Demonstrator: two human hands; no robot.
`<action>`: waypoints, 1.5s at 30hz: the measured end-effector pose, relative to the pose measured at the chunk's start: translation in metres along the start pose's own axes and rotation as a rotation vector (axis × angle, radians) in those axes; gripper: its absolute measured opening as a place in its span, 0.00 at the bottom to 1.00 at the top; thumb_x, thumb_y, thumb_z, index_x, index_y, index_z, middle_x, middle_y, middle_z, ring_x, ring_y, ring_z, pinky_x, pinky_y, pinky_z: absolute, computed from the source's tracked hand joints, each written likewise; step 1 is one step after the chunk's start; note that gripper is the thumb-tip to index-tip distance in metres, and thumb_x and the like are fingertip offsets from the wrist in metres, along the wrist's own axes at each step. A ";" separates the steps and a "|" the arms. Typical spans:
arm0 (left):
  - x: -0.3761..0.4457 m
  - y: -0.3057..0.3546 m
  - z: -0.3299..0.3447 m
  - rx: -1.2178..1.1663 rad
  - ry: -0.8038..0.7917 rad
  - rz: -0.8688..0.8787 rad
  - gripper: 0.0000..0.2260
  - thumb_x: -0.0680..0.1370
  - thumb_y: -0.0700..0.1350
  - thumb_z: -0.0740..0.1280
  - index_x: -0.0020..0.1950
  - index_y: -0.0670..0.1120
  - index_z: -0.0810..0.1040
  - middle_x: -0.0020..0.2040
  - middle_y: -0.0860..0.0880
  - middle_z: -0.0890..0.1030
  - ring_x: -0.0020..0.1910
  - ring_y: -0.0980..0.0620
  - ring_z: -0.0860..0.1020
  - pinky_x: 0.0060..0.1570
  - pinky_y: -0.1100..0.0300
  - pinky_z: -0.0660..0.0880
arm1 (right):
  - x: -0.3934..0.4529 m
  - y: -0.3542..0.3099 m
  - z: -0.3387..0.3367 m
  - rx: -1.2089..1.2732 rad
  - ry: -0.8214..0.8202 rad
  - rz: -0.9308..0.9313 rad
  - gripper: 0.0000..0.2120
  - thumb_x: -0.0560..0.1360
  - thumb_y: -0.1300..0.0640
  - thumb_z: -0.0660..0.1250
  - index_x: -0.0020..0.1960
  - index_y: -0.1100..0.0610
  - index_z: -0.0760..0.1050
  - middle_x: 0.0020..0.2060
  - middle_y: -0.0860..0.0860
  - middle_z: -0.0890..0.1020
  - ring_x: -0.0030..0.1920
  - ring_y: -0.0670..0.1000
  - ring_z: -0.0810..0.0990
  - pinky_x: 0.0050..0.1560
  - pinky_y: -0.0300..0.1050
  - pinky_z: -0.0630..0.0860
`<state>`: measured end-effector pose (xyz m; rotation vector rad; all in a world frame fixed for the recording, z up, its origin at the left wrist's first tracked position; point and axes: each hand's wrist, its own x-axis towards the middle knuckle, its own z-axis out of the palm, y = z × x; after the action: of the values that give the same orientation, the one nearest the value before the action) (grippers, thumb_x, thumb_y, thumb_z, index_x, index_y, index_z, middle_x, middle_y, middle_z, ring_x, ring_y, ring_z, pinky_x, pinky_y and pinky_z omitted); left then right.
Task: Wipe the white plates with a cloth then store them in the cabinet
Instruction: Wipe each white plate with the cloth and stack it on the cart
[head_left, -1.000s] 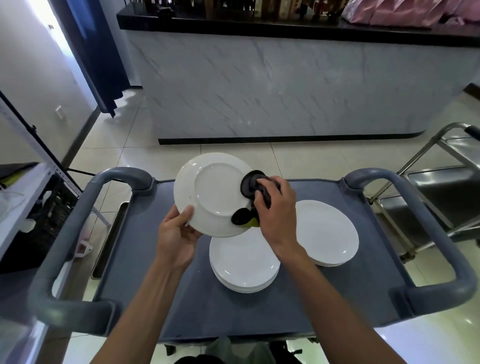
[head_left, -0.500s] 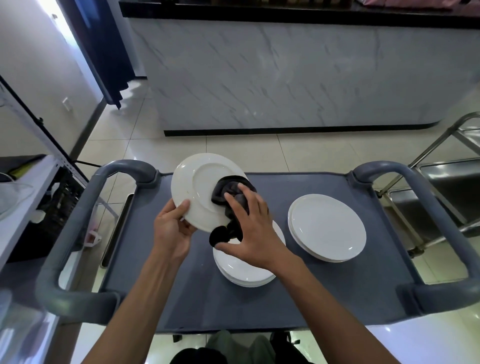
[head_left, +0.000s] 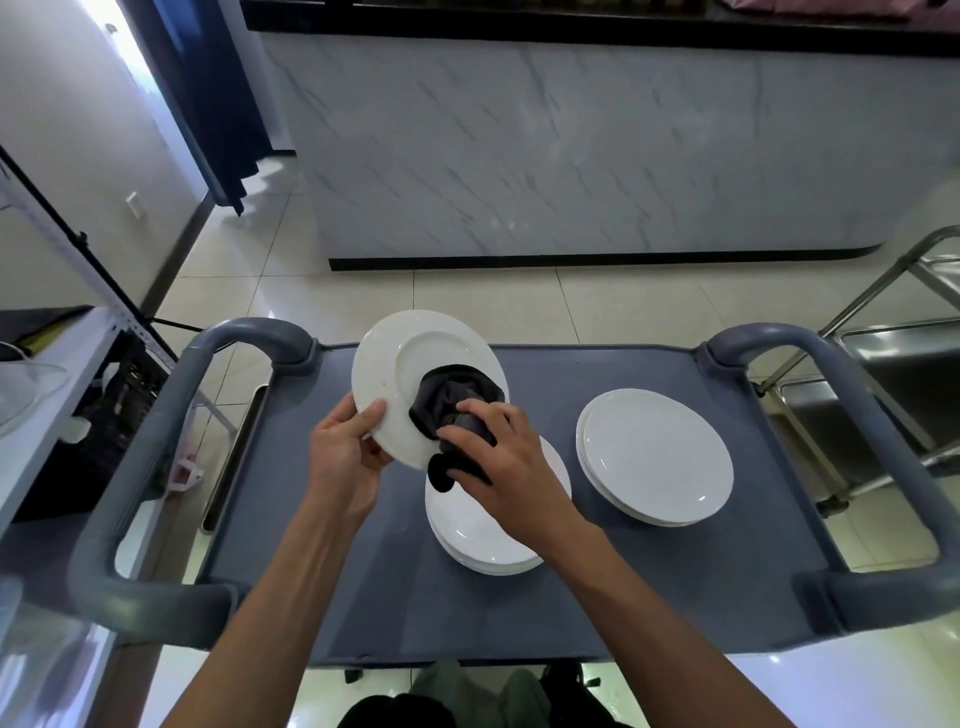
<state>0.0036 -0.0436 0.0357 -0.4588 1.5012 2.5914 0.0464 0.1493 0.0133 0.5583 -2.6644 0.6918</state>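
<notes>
Left hand (head_left: 345, 457) grips white plate (head_left: 402, 374) by near rim, thumb on top — plate tilted, held up over grey cart (head_left: 649, 587). Right hand (head_left: 506, 467) curls round dark cloth (head_left: 447, 402), pressing it on plate's right side. Under right hand, stack of white plates (head_left: 483, 535) lies flat on cart top. Second stack (head_left: 654, 457) sits to right, apart from both hands. Marble counter (head_left: 571, 145) stands behind cart.

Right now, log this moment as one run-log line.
step: wiping | left hand: holds plate tilted | right hand: presses cloth on plate | cart: two plate stacks
</notes>
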 end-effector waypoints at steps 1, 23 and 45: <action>0.000 -0.001 0.000 0.009 0.002 0.003 0.11 0.78 0.36 0.66 0.57 0.45 0.83 0.49 0.45 0.85 0.44 0.48 0.83 0.42 0.54 0.82 | -0.002 0.001 -0.001 0.008 -0.003 0.021 0.19 0.75 0.54 0.72 0.65 0.50 0.76 0.70 0.51 0.71 0.66 0.58 0.68 0.58 0.61 0.74; -0.007 -0.070 0.152 1.186 -0.291 0.745 0.07 0.78 0.38 0.69 0.50 0.50 0.82 0.33 0.57 0.78 0.30 0.55 0.76 0.32 0.62 0.70 | -0.078 0.160 -0.136 0.008 0.095 0.445 0.23 0.75 0.58 0.73 0.69 0.51 0.73 0.68 0.46 0.70 0.64 0.53 0.67 0.65 0.51 0.71; -0.056 -0.188 0.212 1.704 -0.533 1.149 0.19 0.64 0.31 0.77 0.53 0.44 0.84 0.50 0.49 0.86 0.40 0.45 0.83 0.31 0.56 0.79 | -0.151 0.232 -0.202 0.079 0.195 0.470 0.23 0.76 0.58 0.73 0.69 0.52 0.74 0.70 0.48 0.69 0.66 0.55 0.67 0.68 0.56 0.71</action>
<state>0.0596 0.2370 -0.0037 1.3572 3.1572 0.4542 0.1173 0.4846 0.0288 -0.1258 -2.6040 0.9253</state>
